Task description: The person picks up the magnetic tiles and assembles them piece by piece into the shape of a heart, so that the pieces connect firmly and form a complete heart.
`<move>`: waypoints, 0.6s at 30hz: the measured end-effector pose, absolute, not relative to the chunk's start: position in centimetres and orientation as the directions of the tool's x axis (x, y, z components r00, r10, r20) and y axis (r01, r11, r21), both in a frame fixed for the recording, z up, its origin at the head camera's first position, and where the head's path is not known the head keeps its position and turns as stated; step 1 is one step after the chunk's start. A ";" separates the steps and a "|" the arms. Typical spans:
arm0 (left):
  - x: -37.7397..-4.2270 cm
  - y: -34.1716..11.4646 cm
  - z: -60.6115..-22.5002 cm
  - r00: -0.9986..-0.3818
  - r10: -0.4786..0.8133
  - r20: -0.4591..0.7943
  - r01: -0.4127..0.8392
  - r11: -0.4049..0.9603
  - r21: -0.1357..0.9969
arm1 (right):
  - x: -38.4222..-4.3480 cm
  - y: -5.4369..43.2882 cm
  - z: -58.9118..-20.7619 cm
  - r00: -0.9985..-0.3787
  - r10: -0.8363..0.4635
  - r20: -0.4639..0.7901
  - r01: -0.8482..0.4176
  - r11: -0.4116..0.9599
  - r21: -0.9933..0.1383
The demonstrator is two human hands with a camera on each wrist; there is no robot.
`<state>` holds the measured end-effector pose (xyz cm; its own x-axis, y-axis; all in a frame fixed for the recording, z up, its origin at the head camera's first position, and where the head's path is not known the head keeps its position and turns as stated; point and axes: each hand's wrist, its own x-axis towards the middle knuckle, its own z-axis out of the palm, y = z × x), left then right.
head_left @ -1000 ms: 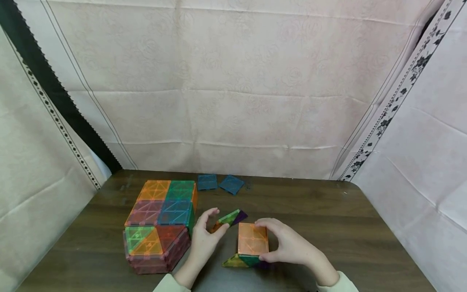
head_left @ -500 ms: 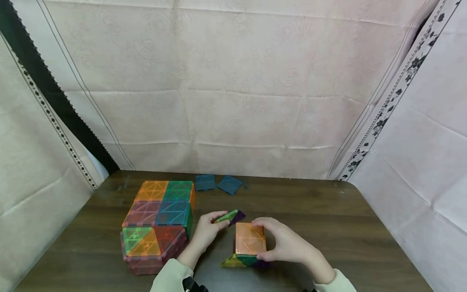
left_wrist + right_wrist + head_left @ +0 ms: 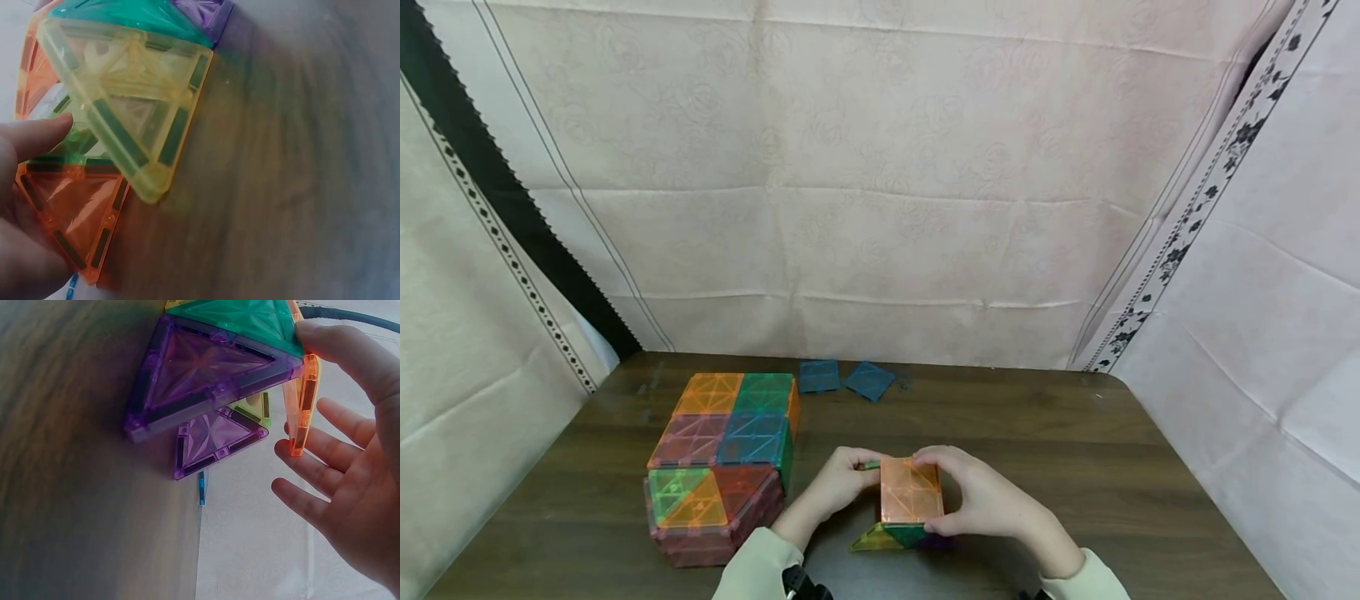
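Note:
In the head view my right hand (image 3: 977, 493) grips an orange square magnetic tile (image 3: 912, 492) by its front and back edges, thumb toward me. Along its front edge runs a row of triangle tiles: yellow (image 3: 134, 94), teal (image 3: 904, 533) and purple (image 3: 206, 375). My left hand (image 3: 837, 483) is at the square's back left corner. It pinches a second strip of triangles, with a green tile (image 3: 76, 139) in the middle, an orange tile (image 3: 78, 209) at one end and a purple tile (image 3: 219, 437) at the other. The square mostly hides this strip from above.
A large block of coloured magnetic tiles (image 3: 694, 437) stands to the left, close to my left forearm. Two blue square tiles (image 3: 818, 377) lie at the back of the wooden table (image 3: 1037, 433). Pale cloth (image 3: 880, 183) hangs behind.
My left hand has closed on the green, orange and purple triangle strip and brought it toward me, up against the back of the orange square. My right hand keeps its hold.

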<state>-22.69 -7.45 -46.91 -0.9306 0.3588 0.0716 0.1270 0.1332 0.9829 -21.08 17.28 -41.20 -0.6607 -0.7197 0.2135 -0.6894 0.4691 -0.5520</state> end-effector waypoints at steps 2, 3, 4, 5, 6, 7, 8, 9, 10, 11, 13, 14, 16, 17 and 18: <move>-22.8 -7.2 -47.0 -0.921 0.382 0.076 0.132 0.124 0.983 | -21.1 17.3 -41.1 -0.657 -0.722 0.216 -0.693 0.466 -0.550; -22.8 -7.1 -47.1 -0.917 0.392 0.076 0.133 0.119 0.984 | -21.1 17.3 -41.1 -0.656 -0.723 0.217 -0.694 0.463 -0.552; -22.9 -7.0 -47.2 -0.913 0.400 0.075 0.131 0.114 0.985 | -21.1 17.3 -41.1 -0.655 -0.724 0.215 -0.693 0.463 -0.552; -22.9 -6.8 -47.2 -0.911 0.407 0.075 0.130 0.110 0.985 | -21.1 17.3 -41.0 -0.654 -0.726 0.214 -0.694 0.462 -0.553; -22.9 -6.7 -47.2 -0.907 0.414 0.071 0.124 0.103 0.987 | -21.1 17.3 -41.0 -0.652 -0.728 0.214 -0.695 0.459 -0.554; -23.0 -6.6 -47.2 -0.906 0.418 0.070 0.122 0.099 0.988 | -21.1 17.3 -40.9 -0.651 -0.729 0.213 -0.695 0.459 -0.554; -23.0 -6.5 -47.1 -0.905 0.421 0.064 0.115 0.098 0.988 | -21.1 17.3 -40.9 -0.649 -0.731 0.212 -0.696 0.457 -0.554; -23.0 -6.4 -47.1 -0.903 0.426 0.057 0.106 0.092 0.990 | -21.2 17.3 -40.8 -0.648 -0.732 0.211 -0.696 0.456 -0.555; -23.1 -6.4 -47.1 -0.901 0.430 0.055 0.102 0.088 0.991 | -21.2 17.3 -40.8 -0.647 -0.733 0.209 -0.696 0.456 -0.555; -23.1 -6.3 -47.1 -0.900 0.433 0.053 0.099 0.083 0.992 | -21.2 17.3 -40.8 -0.647 -0.733 0.208 -0.695 0.457 -0.555; -23.3 -6.2 -47.1 -0.897 0.440 0.043 0.082 0.070 0.994 | -21.3 17.3 -40.8 -0.646 -0.737 0.198 -0.691 0.455 -0.561; -23.4 -6.2 -47.1 -0.895 0.445 0.039 0.075 0.064 0.995 | -21.3 17.4 -40.8 -0.647 -0.739 0.190 -0.687 0.456 -0.566; -23.5 -6.2 -47.2 -0.893 0.449 0.036 0.065 0.050 0.997 | -21.3 17.4 -40.8 -0.650 -0.741 0.170 -0.676 0.461 -0.575; -23.6 -6.2 -47.2 -0.891 0.452 0.031 0.056 0.044 0.997 | -21.3 17.5 -40.8 -0.652 -0.741 0.160 -0.670 0.464 -0.580; -23.6 -6.1 -47.2 -0.890 0.456 0.028 0.051 0.040 0.998 | -21.4 17.5 -40.9 -0.654 -0.741 0.151 -0.665 0.467 -0.583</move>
